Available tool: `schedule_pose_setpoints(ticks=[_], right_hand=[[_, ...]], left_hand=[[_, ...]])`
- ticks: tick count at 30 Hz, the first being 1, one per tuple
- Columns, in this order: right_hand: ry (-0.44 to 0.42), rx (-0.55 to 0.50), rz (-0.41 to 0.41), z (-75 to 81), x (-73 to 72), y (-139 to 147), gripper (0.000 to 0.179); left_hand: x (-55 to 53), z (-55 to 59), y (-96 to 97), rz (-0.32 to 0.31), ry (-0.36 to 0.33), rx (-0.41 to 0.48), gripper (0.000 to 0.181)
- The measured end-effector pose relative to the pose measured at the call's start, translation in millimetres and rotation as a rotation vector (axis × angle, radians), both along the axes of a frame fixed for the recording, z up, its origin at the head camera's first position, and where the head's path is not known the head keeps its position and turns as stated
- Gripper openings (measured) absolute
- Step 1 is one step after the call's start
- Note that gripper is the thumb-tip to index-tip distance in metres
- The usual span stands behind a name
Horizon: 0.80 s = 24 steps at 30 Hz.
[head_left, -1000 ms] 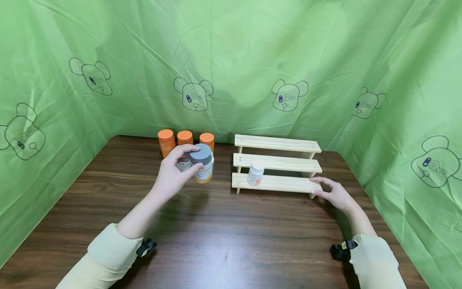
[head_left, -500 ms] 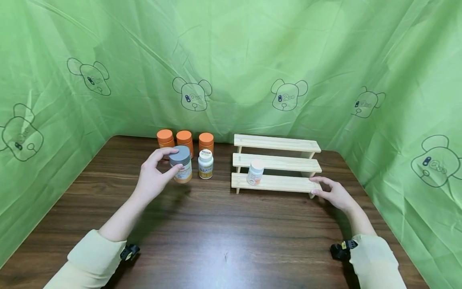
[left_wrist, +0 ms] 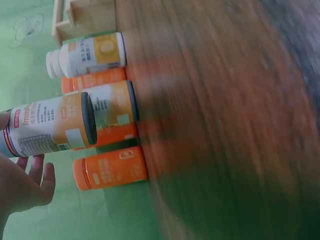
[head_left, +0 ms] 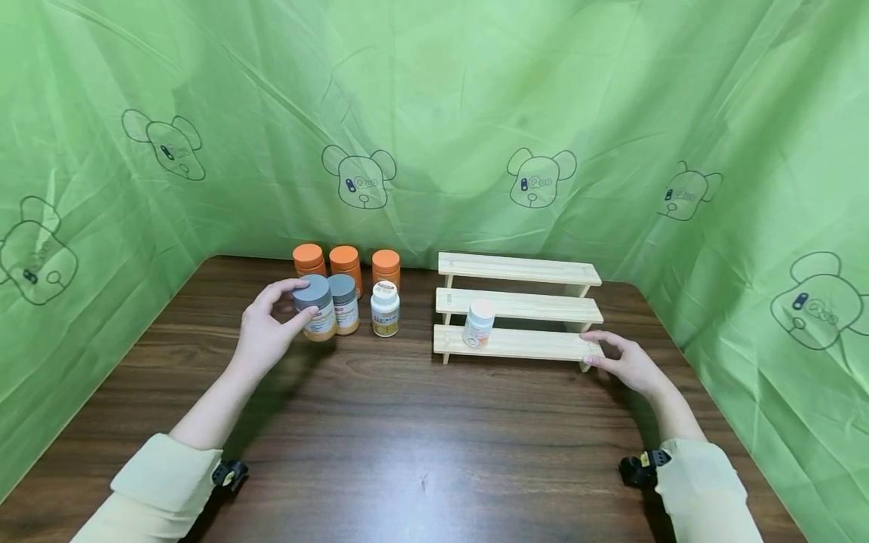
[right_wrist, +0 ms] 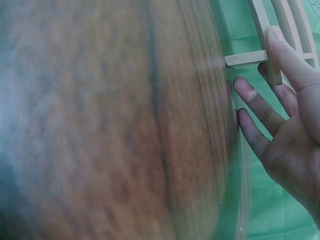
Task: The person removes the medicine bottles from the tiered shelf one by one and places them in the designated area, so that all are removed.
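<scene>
My left hand [head_left: 263, 335] grips a grey-lidded supplement jar [head_left: 320, 320] with a white and tan label, by its lid end. In the left wrist view this jar [left_wrist: 50, 125] hangs above the table, in front of a second, similar grey-lidded jar [head_left: 347, 311]. Over at the right, my right hand [head_left: 631, 366] holds the end of the lowest tier of a three-tier wooden shelf [head_left: 536, 345]. The right wrist view has the thumb [right_wrist: 287, 55] on the board and a finger behind it. A white bottle [head_left: 479, 326] stands on the lowest tier's left part.
Three orange bottles [head_left: 345, 262] stand at the table's back, partly hidden by jars. A white bottle with a yellow label [head_left: 385, 313] stands right of the second grey-lidded jar. Green cloth [head_left: 448, 113] walls the dark wooden table [head_left: 407, 445] at the back and sides.
My left hand has carried the grey-lidded jar leftward, uncovering the white-and-yellow bottle and then the second grey-lidded jar. My right hand has stayed on the shelf.
</scene>
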State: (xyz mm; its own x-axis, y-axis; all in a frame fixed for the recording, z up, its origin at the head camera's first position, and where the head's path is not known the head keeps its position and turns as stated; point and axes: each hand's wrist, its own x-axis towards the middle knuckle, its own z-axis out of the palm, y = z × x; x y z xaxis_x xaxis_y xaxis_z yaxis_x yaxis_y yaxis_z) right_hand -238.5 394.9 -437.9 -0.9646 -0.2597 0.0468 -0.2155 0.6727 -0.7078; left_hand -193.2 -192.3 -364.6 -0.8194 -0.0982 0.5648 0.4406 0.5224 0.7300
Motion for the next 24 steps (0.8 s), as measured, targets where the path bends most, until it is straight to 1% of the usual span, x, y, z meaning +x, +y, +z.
schedule_pose_setpoints(ticks=[3, 4, 7, 10, 11, 13, 16, 18, 21, 24], right_hand=[[-0.006, 0.008, -0.006, 12.0, 6.9, -8.8, 0.046], [-0.006, 0.01, -0.007, 16.1, 9.4, -11.6, 0.046], [-0.009, 0.018, -0.006, 27.6, 16.1, -19.4, 0.045], [-0.002, 0.017, -0.004, 28.8, 17.3, -20.4, 0.045], [-0.002, 0.018, -0.005, 29.2, 17.6, -20.9, 0.045], [-0.002, 0.017, -0.006, 29.9, 18.0, -21.3, 0.045], [-0.005, 0.018, -0.01, 28.7, 16.7, -20.3, 0.045], [-0.007, 0.012, -0.01, 25.3, 14.3, -17.9, 0.045], [-0.011, 0.003, -0.017, 15.4, 8.3, -10.8, 0.046], [-0.01, 0.012, -0.018, 5.4, 2.3, -3.2, 0.047]], left_hand=[[-3.8, -3.2, -4.8, 0.021, -0.022, 0.0, 0.039], [-7.0, -6.1, -7.4, 0.028, -0.029, 0.001, 0.039], [-21.8, -21.7, -19.5, 0.049, -0.042, 0.007, 0.04], [-36.1, -36.4, -31.7, 0.051, -0.052, 0.011, 0.042], [-39.2, -39.2, -34.8, 0.05, -0.055, 0.009, 0.042], [-42.5, -40.3, -37.9, 0.045, -0.065, 0.002, 0.041], [-47.1, -42.2, -42.5, 0.035, -0.08, -0.003, 0.041], [-50.7, -44.1, -45.8, 0.033, -0.1, 0.004, 0.041], [-55.4, -46.9, -50.6, 0.027, -0.127, 0.02, 0.041], [-59.4, -49.7, -54.8, 0.028, -0.158, 0.013, 0.041]])
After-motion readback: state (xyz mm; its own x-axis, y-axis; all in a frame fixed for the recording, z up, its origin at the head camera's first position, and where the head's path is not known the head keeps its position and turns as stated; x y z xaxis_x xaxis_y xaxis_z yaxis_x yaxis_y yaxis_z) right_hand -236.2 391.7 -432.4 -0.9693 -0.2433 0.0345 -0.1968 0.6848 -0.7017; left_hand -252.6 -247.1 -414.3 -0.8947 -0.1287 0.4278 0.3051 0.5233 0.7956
